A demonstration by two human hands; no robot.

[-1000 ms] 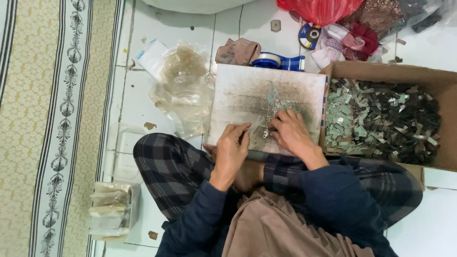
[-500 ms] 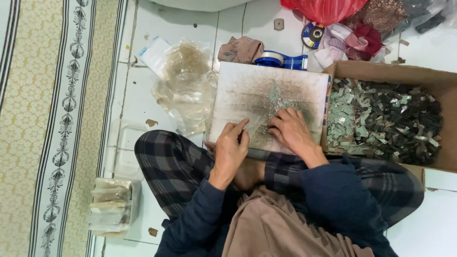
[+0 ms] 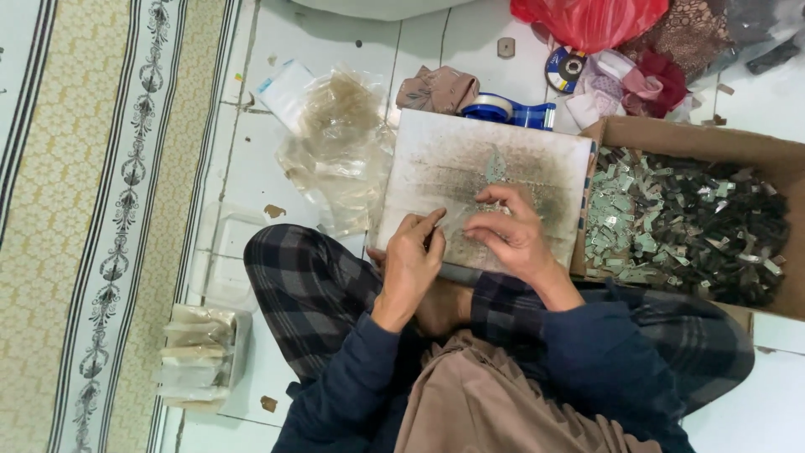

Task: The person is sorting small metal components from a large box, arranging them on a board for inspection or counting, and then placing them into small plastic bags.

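Both hands on grey-stained white board [image 3: 470,168] across the lap: left hand [image 3: 412,262] pinching something too small to tell, right hand [image 3: 507,236] spread loose, fingertips on small metal pieces [image 3: 495,172]. Brown cardboard box [image 3: 738,151] of metal scraps touching board's right edge; blue tape dispenser [image 3: 507,109] behind; clear plastic bags [image 3: 340,143] left.

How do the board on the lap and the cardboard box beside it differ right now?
The board is flat, whitish and smudged dark; the box is brown with raised walls. The board carries only a small cluster of pieces; the box is heaped with them. Both hands, left and right, rest on the board; neither touches the box. Both sit at floor level.
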